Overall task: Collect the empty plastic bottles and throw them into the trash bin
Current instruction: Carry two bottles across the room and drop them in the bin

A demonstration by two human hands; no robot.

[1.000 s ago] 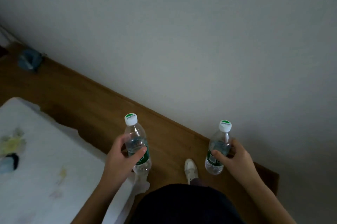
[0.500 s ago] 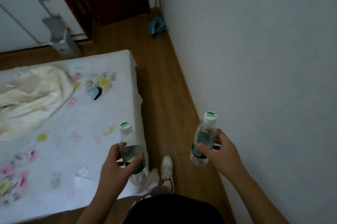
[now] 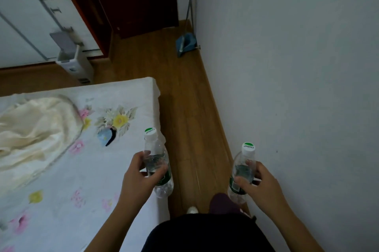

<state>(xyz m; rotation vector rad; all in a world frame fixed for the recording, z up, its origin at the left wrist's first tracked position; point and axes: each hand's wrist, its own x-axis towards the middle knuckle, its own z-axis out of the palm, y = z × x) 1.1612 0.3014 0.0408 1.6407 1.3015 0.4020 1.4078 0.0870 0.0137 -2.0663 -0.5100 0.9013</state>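
bottles (image 3: 156,161) upright in hands (image 3: 137,178), caps up

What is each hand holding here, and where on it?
The left hand grips one plastic bottle around its middle, at the label; the right hand grips another plastic bottle likewise. Both stand upright, caps on.

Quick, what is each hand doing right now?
Left hand: closed around a bottle.
Right hand: closed around another bottle.

I see the flowered white bed (image 3: 86,169) on my left, the wooden floor strip (image 3: 184,118) between it and the pale wall (image 3: 297,87), and the blue dustpan (image 3: 185,43) far ahead.
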